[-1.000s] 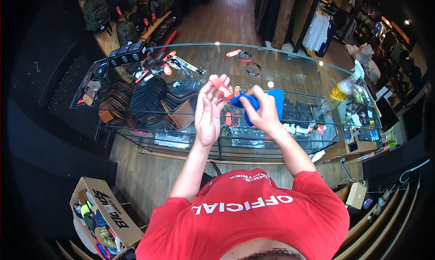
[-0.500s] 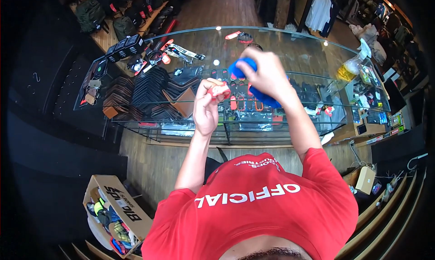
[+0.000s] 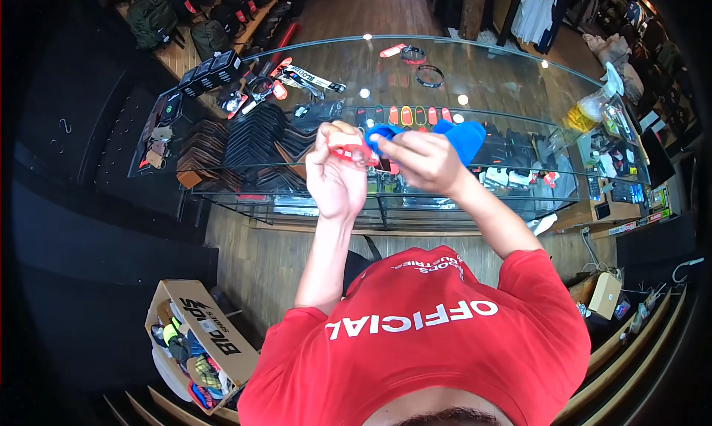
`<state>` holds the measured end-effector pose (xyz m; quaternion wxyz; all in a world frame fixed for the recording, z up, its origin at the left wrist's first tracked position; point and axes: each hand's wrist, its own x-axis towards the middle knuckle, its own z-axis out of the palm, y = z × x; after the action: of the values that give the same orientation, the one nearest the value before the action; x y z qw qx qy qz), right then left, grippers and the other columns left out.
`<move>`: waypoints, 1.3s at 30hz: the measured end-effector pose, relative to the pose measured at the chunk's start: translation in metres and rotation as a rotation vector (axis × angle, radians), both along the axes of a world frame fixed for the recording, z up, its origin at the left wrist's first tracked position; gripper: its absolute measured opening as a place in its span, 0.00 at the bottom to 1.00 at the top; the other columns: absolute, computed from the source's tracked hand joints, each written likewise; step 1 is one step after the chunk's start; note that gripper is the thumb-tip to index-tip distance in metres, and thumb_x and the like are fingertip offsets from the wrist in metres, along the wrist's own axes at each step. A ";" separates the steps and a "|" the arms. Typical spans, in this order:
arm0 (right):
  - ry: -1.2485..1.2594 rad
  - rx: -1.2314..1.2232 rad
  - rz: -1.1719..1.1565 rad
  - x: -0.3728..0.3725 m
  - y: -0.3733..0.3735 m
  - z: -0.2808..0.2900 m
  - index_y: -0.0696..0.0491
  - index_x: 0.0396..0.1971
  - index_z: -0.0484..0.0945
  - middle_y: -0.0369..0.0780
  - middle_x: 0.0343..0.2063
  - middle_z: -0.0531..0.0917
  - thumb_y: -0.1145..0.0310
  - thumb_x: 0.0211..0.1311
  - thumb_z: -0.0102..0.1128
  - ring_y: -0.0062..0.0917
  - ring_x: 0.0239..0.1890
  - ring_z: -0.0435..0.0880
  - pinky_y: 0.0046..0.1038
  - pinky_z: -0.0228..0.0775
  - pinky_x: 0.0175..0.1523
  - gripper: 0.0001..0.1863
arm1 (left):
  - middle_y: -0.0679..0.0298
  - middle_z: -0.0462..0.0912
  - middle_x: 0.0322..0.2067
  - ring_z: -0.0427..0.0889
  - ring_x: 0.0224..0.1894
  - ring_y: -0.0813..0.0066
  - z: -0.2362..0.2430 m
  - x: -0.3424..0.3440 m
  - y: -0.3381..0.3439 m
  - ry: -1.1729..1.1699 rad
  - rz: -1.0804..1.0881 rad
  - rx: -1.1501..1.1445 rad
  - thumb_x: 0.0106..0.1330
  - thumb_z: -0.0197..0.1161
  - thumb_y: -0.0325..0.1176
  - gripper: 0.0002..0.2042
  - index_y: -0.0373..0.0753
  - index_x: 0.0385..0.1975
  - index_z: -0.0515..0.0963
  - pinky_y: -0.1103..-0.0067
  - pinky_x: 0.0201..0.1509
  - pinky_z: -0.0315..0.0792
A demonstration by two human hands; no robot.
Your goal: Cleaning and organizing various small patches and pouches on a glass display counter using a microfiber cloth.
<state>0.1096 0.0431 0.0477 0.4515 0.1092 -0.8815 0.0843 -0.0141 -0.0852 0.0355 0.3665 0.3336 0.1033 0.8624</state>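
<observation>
Above the glass display counter (image 3: 512, 66), my left hand (image 3: 336, 188) is raised with its fingers curled round a small red and white band-like thing (image 3: 347, 152). Just to its right, my right hand (image 3: 430, 163) grips a blue cloth (image 3: 466, 139). Part of the cloth sticks out beyond the knuckles, and another part bunches at the fingertips, close against the red and white thing. Whether cloth and band touch is hard to make out. Farther off on the glass lie a dark ring-shaped band (image 3: 429, 76) and a second band (image 3: 413, 55) with a red tag.
A spray bottle (image 3: 580, 117) of yellow liquid stands at the counter's right end. Black boxes (image 3: 211, 74) and tagged accessories lie at the left. Brown and black folded goods (image 3: 252, 144) show through the glass. Below left is a cardboard box (image 3: 222, 335) of mixed cloth items.
My right hand has come down and nearer, bringing the blue cloth up to the thing in my left hand. The dark ring-shaped band behind it now shows fully.
</observation>
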 end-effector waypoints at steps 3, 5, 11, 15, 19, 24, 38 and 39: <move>0.070 -0.325 -0.118 -0.004 0.006 0.006 0.57 0.48 0.80 0.44 0.28 0.82 0.83 0.52 0.62 0.31 0.26 0.80 0.27 0.73 0.32 0.20 | 0.62 0.71 0.37 0.70 0.38 0.73 -0.003 -0.003 0.005 -0.038 0.003 -0.009 0.66 0.46 0.37 0.10 0.38 0.39 0.67 0.80 0.40 0.67; 0.230 -0.413 -0.128 -0.009 -0.003 0.025 0.57 0.47 0.81 0.44 0.29 0.83 0.83 0.52 0.62 0.31 0.28 0.82 0.27 0.74 0.34 0.20 | 0.62 0.72 0.38 0.72 0.41 0.74 -0.006 0.001 0.010 -0.088 0.043 -0.101 0.66 0.47 0.38 0.10 0.38 0.39 0.67 0.80 0.42 0.68; 0.099 -0.206 -0.090 -0.011 -0.028 -0.001 0.49 0.52 0.81 0.40 0.34 0.78 0.72 0.44 0.71 0.30 0.30 0.81 0.29 0.76 0.35 0.28 | 0.61 0.76 0.42 0.76 0.47 0.71 0.006 0.016 0.010 -0.265 0.027 -0.156 0.70 0.44 0.36 0.10 0.39 0.41 0.70 0.72 0.59 0.68; 0.186 -0.214 -0.152 0.002 -0.019 -0.012 0.55 0.45 0.82 0.38 0.28 0.80 0.71 0.41 0.75 0.28 0.26 0.80 0.27 0.74 0.31 0.24 | 0.61 0.73 0.41 0.73 0.46 0.71 -0.007 0.015 0.019 -0.313 -0.075 -0.059 0.69 0.47 0.33 0.07 0.38 0.38 0.68 0.73 0.57 0.67; 0.241 -0.285 -0.106 0.004 -0.004 -0.008 0.59 0.27 0.81 0.41 0.23 0.81 0.76 0.39 0.75 0.31 0.24 0.81 0.27 0.73 0.29 0.13 | 0.60 0.73 0.41 0.71 0.44 0.67 -0.007 0.012 0.022 -0.214 -0.163 0.006 0.64 0.51 0.37 0.09 0.38 0.34 0.68 0.71 0.56 0.64; 0.239 -0.199 -0.073 0.022 0.020 0.010 0.58 0.28 0.82 0.40 0.23 0.81 0.75 0.37 0.74 0.31 0.23 0.81 0.28 0.72 0.29 0.14 | 0.59 0.78 0.28 0.76 0.33 0.71 -0.011 -0.005 0.009 0.470 -0.012 -0.407 0.70 0.38 0.50 0.26 0.29 0.37 0.75 0.74 0.45 0.67; -0.016 0.070 -0.152 0.023 0.014 -0.002 0.53 0.60 0.73 0.34 0.20 0.71 0.69 0.51 0.64 0.25 0.22 0.75 0.28 0.69 0.26 0.32 | 0.61 0.72 0.33 0.71 0.47 0.67 0.001 0.007 0.023 0.217 0.075 -0.102 0.61 0.55 0.40 0.15 0.31 0.28 0.75 0.72 0.55 0.62; -0.028 0.015 -0.139 0.026 0.017 -0.001 0.57 0.56 0.75 0.37 0.19 0.70 0.76 0.47 0.63 0.28 0.20 0.73 0.30 0.67 0.26 0.30 | 0.60 0.73 0.33 0.72 0.46 0.66 -0.002 0.002 0.024 0.230 0.092 -0.091 0.60 0.55 0.41 0.16 0.31 0.27 0.76 0.71 0.55 0.63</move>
<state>0.1357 0.0601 0.0472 0.4429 0.0502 -0.8939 0.0475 -0.0123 -0.0615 0.0332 0.3270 0.4082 0.1989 0.8288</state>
